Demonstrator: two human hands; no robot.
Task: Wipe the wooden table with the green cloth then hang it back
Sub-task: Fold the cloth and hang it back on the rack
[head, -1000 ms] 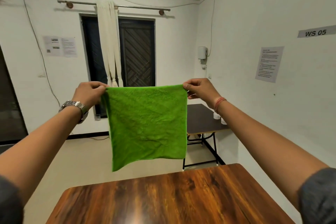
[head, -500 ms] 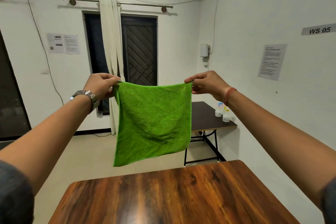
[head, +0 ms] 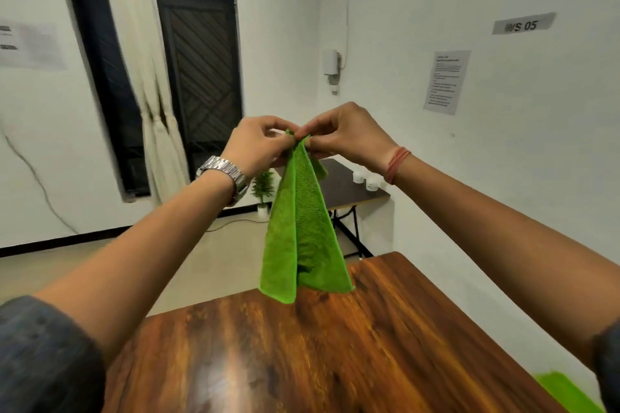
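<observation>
While your arms reach out in front of you, your left hand (head: 258, 144) and your right hand (head: 345, 136) meet fingertip to fingertip, and both pinch the top corners of the green cloth (head: 303, 231) between curled fingers and thumb. The cloth hangs folded in half lengthwise from that pinch, narrow at the top and spreading into two flaps toward the bottom. Its lower edge hangs in the air over the far edge of the wooden table (head: 318, 355), near the far right corner; you cannot tell from this view whether the hem touches the wood or clears it. A metal watch (head: 226, 174) sits on your left wrist and a red thread band (head: 396, 164) circles your right wrist; dark sleeves cover both upper arms. A second patch of green (head: 567, 392) shows at the near right corner of the table, blurred and partly cut off by the frame. Beyond the table stands a dark side table (head: 349, 188) against the right wall with small white cups (head: 365, 179) at its right edge, and a small potted plant (head: 263, 188) stands on the floor by the far wall.
</observation>
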